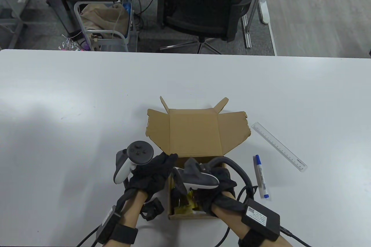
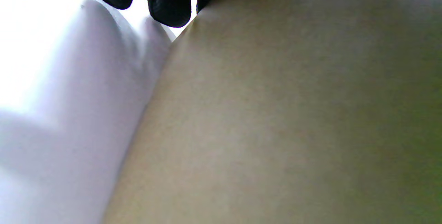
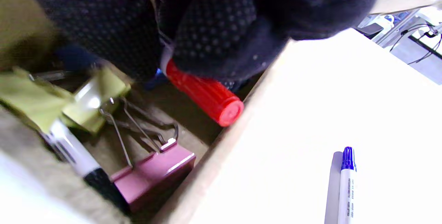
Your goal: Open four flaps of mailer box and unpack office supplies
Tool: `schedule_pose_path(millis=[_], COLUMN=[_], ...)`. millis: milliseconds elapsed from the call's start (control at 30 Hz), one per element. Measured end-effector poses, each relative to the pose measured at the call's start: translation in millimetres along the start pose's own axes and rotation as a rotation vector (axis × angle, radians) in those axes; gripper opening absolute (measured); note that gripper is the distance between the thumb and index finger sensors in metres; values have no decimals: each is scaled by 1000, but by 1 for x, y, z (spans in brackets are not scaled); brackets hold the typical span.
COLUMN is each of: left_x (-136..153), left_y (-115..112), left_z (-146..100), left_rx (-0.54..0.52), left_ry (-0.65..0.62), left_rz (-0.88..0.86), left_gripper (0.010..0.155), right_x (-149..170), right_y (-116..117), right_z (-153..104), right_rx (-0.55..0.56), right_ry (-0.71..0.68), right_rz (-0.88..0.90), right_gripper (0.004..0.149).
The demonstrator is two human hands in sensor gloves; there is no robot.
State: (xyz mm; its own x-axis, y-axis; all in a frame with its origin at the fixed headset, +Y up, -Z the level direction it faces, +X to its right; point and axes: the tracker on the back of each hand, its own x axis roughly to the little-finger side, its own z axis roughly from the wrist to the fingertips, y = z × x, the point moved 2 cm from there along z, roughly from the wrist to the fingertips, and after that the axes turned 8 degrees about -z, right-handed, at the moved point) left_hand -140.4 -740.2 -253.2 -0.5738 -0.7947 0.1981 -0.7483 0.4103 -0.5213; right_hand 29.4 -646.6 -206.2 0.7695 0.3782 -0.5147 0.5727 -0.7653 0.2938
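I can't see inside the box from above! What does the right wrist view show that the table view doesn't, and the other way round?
Only the right wrist view shows the red-capped marker gripped by the right hand, and the pink metal binder clip. Only the table view shows the clear plastic ruler and the left hand. Both show the brown cardboard mailer box and the blue-capped white marker on the table.

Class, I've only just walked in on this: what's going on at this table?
A person in sensor gloves is unpacking an opened mailer box. The left hand steadies the box's left wall, while the right hand reaches inside and grips a red-capped marker. A pink binder clip and a black-capped marker lie in the box. A clear ruler and a blue marker lie on the table to the right.
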Motion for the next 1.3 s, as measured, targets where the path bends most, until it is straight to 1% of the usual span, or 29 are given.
schedule_pose_path(millis=[33,100,200,233,267,333,367,400,500,567,600,633,667,767,933,1033,1300], left_x=[0,0,0,0,0,0,0,0,0,0,1,1,1,1,1,1,1], left_y=[0,0,0,1,1,1,1,1,1,1,1,1,1,1,1,1,2], left_z=[0,0,0,0,0,0,0,0,0,0,0,0,0,0,0,-1,-1], left_rx=[-1,-2,-2,0,0,-1,0,1,0,-3,-4,-4,-3,-4,-5,-4,-1], left_ry=[0,1,1,2,2,2,3,3,5,6,6,6,6,4,3,3,1], left_rz=[0,-2,-3,-4,-6,-8,-9,-10,-14,-15,-15,-16,-17,-18,-18,-18,-18], left_gripper=[60,60,60,60,60,60,60,60,60,60,60,60,60,60,60,60,60], right_x=[8,30,66,82,100,128,140,149,178,185,189,190,192,195,195,195,191], right_y=[-2,-5,-2,1,8,23,32,41,85,106,122,130,143,165,190,201,214], right_z=[-7,-26,-52,-61,-71,-84,-88,-90,-85,-77,-69,-65,-59,-48,-32,-24,-10], right_rx=[28,123,255,308,335,377,374,365,277,211,156,128,92,10,-93,-138,-192], right_ry=[7,31,88,125,181,293,352,395,557,587,588,590,592,599,617,631,657], right_rz=[36,138,285,345,400,477,511,535,585,589,599,603,606,617,619,608,529], right_gripper=[48,48,49,49,49,49,50,49,50,49,49,49,49,49,48,48,48])
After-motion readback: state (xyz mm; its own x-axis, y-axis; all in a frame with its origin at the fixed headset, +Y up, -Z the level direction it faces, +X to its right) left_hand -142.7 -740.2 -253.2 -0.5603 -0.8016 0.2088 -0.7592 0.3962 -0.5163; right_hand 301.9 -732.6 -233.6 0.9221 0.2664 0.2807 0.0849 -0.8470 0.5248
